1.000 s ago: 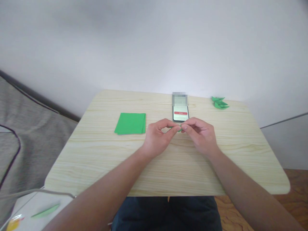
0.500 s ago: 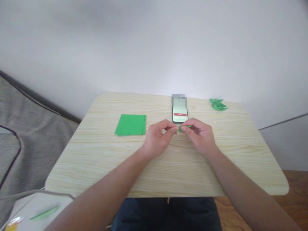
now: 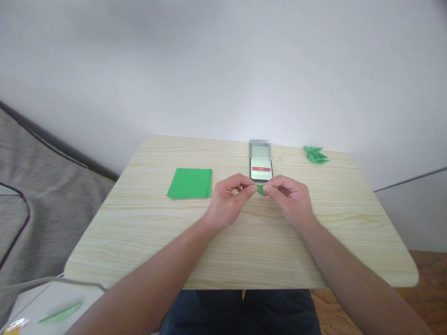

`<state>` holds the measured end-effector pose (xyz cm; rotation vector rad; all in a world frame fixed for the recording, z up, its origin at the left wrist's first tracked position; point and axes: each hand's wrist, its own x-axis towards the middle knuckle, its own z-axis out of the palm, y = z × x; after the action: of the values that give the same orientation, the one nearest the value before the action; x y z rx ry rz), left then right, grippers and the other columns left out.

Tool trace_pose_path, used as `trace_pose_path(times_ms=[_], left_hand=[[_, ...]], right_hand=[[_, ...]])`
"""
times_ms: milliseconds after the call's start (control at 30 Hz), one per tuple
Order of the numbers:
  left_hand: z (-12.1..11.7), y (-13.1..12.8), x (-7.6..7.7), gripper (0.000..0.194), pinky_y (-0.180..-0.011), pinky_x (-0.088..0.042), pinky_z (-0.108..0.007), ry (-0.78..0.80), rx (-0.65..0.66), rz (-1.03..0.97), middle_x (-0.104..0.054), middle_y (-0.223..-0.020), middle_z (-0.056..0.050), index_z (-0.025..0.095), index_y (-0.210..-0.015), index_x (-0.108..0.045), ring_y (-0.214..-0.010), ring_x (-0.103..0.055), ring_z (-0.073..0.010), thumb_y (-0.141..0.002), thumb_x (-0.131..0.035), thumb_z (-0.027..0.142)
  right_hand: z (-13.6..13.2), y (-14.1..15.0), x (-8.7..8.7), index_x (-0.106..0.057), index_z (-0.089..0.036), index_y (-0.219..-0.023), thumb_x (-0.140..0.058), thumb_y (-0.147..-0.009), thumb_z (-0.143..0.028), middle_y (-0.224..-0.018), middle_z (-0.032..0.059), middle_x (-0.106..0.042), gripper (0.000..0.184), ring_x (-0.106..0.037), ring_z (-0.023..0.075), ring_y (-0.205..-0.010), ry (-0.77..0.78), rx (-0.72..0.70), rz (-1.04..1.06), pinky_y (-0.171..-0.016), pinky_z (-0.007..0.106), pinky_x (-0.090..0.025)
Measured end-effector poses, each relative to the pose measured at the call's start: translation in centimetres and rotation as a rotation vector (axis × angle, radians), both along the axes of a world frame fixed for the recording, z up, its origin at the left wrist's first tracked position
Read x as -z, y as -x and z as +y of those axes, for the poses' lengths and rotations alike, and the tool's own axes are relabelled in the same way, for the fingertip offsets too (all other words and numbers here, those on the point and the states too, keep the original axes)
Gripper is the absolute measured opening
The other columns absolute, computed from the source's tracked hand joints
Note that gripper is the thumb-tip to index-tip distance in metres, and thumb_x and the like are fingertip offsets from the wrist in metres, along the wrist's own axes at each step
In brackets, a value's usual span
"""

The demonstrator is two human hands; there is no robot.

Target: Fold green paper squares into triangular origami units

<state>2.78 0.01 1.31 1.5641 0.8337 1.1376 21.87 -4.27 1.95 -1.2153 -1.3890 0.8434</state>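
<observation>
Between my two hands is a small piece of folded green paper (image 3: 260,189), mostly covered by the fingers, so its shape cannot be made out. My left hand (image 3: 230,201) pinches its left side between thumb and fingers. On the other side, my right hand (image 3: 292,197) grips it the same way, thumb toward me. Both hands are over the middle of the table, just in front of a phone (image 3: 261,167) whose screen is lit. A stack of square green paper sheets (image 3: 190,183) lies left of my left hand.
Folded green paper pieces (image 3: 317,156) rest at the back right of the wooden table (image 3: 139,237), near the wall. Down at the lower left are a white surface with a green strip (image 3: 61,313) and a grey cable (image 3: 52,279). Grey fabric (image 3: 56,218) lies at the left.
The fingertips have shifted slightly, and a bit more of the green paper's middle shows between the thumbs. The whole view has tilted a little, so the table sits slightly lower.
</observation>
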Motion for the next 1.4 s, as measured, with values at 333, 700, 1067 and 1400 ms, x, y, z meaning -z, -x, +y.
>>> trace_pose_path(times_ms=[333, 700, 1067, 1400], left_hand=[[0.5, 0.2, 0.8, 0.017, -0.07, -0.046, -0.028, -0.004, -0.041, -0.049, -0.068, -0.081, -0.001, 0.021, -0.086, -0.072, -0.076, -0.058, -0.0147, -0.089, -0.076, 0.037], [0.2, -0.1, 0.5, 0.012, -0.08, -0.05, -0.03, -0.054, -0.025, 0.036, -0.071, -0.089, -0.004, 0.02, -0.091, -0.072, -0.083, -0.063, -0.0168, -0.091, -0.072, 0.032], [-0.1, -0.4, 1.2, 0.004, -0.078, -0.052, -0.028, -0.143, -0.071, 0.173, -0.068, -0.09, 0.0, 0.022, -0.098, -0.065, -0.085, -0.066, -0.0152, -0.094, -0.065, 0.023], [-0.1, -0.4, 1.4, 0.005, -0.08, -0.051, -0.029, -0.198, -0.116, 0.162, -0.067, -0.086, 0.001, 0.022, -0.095, -0.063, -0.082, -0.065, -0.0142, -0.093, -0.067, 0.02]], right_hand=[[0.0, -0.2, 0.8, -0.074, -0.023, -0.087, -0.075, -0.09, -0.041, -0.084, 0.0023, -0.073, 0.018, -0.065, 0.02, -0.08, 0.018, -0.03, -0.142, -0.078, 0.035, -0.052], [0.1, 0.2, 0.8, -0.078, -0.024, -0.1, -0.079, -0.088, -0.036, -0.095, 0.0039, -0.079, 0.017, -0.071, 0.0209, -0.087, 0.011, -0.041, -0.039, -0.082, 0.036, -0.057], [0.3, 0.3, 0.1, -0.077, -0.028, -0.1, -0.071, -0.091, -0.017, -0.096, 0.0044, -0.071, 0.015, -0.066, 0.0201, -0.087, -0.34, 0.091, -0.248, -0.076, 0.037, -0.056], [0.0, 0.4, -0.2, -0.077, -0.027, -0.103, -0.071, -0.091, -0.014, -0.098, 0.0042, -0.071, 0.018, -0.067, 0.0184, -0.086, -0.345, 0.088, -0.276, -0.078, 0.037, -0.056]])
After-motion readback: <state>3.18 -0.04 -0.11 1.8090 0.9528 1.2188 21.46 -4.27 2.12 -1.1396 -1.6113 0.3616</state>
